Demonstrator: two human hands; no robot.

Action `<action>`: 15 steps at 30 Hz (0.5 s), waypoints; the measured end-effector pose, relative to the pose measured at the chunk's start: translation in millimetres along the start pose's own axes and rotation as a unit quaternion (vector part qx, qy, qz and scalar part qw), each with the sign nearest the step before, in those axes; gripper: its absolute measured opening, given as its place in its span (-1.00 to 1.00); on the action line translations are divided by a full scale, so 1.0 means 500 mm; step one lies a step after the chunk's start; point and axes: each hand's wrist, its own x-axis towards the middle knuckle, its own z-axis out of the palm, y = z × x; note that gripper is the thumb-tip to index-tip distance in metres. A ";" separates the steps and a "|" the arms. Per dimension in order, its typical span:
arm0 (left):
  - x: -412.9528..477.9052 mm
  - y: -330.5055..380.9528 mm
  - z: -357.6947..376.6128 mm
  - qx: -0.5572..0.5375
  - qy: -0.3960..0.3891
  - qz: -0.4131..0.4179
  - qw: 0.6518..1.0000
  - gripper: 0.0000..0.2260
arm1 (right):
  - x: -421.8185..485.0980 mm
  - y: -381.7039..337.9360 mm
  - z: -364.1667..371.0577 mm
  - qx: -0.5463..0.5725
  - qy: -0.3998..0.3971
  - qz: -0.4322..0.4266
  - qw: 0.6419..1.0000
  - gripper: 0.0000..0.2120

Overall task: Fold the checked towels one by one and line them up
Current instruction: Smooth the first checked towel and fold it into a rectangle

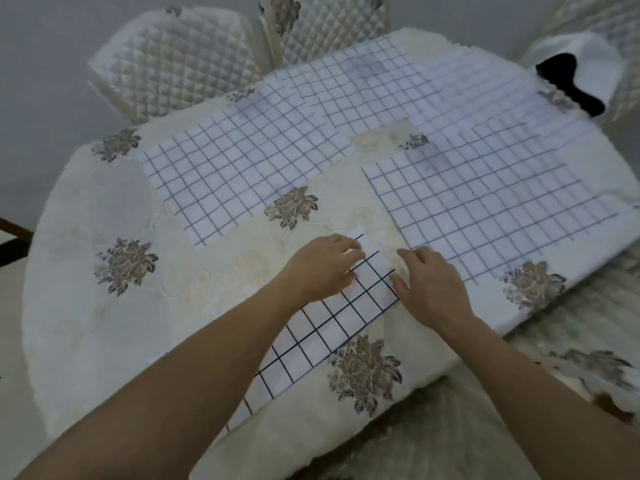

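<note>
A narrow folded checked towel [332, 323], white with dark lines, lies diagonally on the table in front of me. My left hand [322, 268] holds its far end, fingers curled over the edge. My right hand [429, 282] lies beside the towel's right edge with its fingers touching the cloth. Several unfolded checked towels lie spread beyond: one at the left [235, 168], one at the right [491, 202] and more overlapping at the back [398, 84].
The table wears a cream tablecloth [104, 209] with brown flower prints. Quilted chairs [173, 67] stand at the far side. A dark object [571, 81] sits on a white thing at the far right corner. The table's near edge drops off at the lower right.
</note>
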 end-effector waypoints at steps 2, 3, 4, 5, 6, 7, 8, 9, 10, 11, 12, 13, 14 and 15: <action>0.044 -0.006 0.010 -0.002 -0.026 0.031 0.999 -0.67 | 0.007 -0.005 0.015 0.013 0.004 0.022 1.000 -0.66; 0.062 -0.009 0.016 -0.002 -0.039 0.040 0.998 -0.66 | 0.009 -0.007 0.024 0.022 0.004 0.033 0.999 -0.69; 0.078 -0.013 0.022 -0.004 -0.050 0.047 0.998 -0.66 | 0.010 -0.009 0.033 0.030 0.003 0.042 0.999 -0.72; 0.093 -0.017 0.026 -0.006 -0.058 0.054 0.997 -0.65 | 0.012 -0.009 0.042 0.036 0.003 0.050 0.998 -0.75; 0.107 -0.022 0.032 -0.009 -0.064 0.062 0.996 -0.65 | 0.013 -0.008 0.051 0.042 0.002 0.059 0.997 -0.78; 0.118 -0.025 0.036 -0.011 -0.071 0.069 0.995 -0.65 | 0.015 -0.008 0.058 0.048 0.003 0.066 0.997 -0.80; 0.128 -0.028 0.040 -0.013 -0.080 0.077 0.994 -0.64 | 0.016 -0.007 0.063 0.054 0.004 0.073 0.996 -0.80; 0.136 -0.030 0.042 -0.013 -0.088 0.086 0.992 -0.63 | 0.017 -0.006 0.066 0.060 0.005 0.078 0.995 -0.80; 0.143 -0.031 0.044 -0.012 -0.095 0.094 0.991 -0.63 | 0.019 -0.006 0.067 0.066 0.003 0.083 0.994 -0.77; 0.148 -0.033 0.045 -0.011 -0.099 0.101 0.990 -0.63 | 0.022 -0.006 0.068 0.070 -0.001 0.088 0.994 -0.75; 0.153 -0.034 0.047 -0.011 -0.101 0.104 0.989 -0.63 | 0.025 -0.006 0.067 0.073 -0.006 0.091 0.993 -0.72; 0.156 -0.036 0.048 -0.013 -0.103 0.105 0.989 -0.63 | 0.028 -0.007 0.066 0.076 -0.014 0.096 0.992 -0.69; 0.158 -0.039 0.050 -0.014 -0.105 0.105 0.989 -0.63 | 0.032 -0.008 0.063 0.081 -0.025 0.104 0.991 -0.66; 0.159 -0.041 0.052 -0.016 -0.106 0.105 0.989 -0.63 | 0.036 -0.010 0.061 0.090 -0.039 0.114 0.989 -0.64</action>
